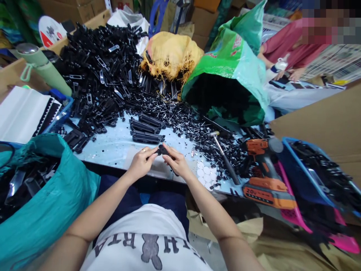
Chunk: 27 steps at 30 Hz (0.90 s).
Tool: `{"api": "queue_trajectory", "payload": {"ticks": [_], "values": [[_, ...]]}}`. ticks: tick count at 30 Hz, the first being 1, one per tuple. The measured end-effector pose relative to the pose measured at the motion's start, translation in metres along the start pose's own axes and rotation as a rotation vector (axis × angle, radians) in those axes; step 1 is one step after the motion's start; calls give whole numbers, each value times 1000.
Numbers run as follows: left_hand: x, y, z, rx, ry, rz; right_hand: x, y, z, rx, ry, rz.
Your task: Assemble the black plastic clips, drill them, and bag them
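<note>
Close to the table's front edge, my left hand [141, 162] and my right hand [177, 162] meet around a small black plastic part [163, 149]. Both hands are closed on it, thumbs and fingertips pinching from either side; its exact kind is too small to make out. Just beyond my fingers lie several long black plastic pieces [147, 137] side by side. A heap of small black pieces and metal pins [180, 120] spreads behind and to the right. White round discs [206, 174] lie right of my right hand, and a hammer [225, 158] rests past them.
An orange cordless drill [266, 173] stands at the right, near a blue basket [299, 169]. A large pile of black parts [98, 71], a yellow mesh sack [172, 52] and a green sack [225, 67] fill the back. A teal sack [62, 195] stands left. Another person's hand [297, 74] shows far right.
</note>
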<state>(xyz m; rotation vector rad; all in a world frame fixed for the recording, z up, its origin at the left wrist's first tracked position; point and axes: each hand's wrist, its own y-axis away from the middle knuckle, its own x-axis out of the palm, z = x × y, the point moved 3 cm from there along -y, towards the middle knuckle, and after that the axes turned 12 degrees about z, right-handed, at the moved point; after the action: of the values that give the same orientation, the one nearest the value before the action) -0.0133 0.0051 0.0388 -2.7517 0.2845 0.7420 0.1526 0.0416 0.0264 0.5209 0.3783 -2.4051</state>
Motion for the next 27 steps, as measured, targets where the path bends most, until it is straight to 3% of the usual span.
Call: {"api": "queue_trajectory", "payload": {"ticks": [4,6,8,13,15,18,22,27], "values": [[-13,-2,3,125,-24,160,-10,0,4,-77,74,163],[-15,-3,1,142,-48,186,-13,1,8,-91,86,165],[-12,-4,-4,121,-71,117,-10,0,11,-82,82,94],[5,-5,-16,64,-29,-245,12,-2,18,-44,-10,-147],[10,-4,-19,90,-13,-329,21,-2,20,-36,-11,-229],[11,-3,-21,166,-30,-301,28,-1,25,-55,39,-302],[-1,-4,-19,166,-65,-326,30,0,28,-91,63,-345],[-8,-11,-14,194,-44,-179,26,-4,23,-125,109,-265]]}}
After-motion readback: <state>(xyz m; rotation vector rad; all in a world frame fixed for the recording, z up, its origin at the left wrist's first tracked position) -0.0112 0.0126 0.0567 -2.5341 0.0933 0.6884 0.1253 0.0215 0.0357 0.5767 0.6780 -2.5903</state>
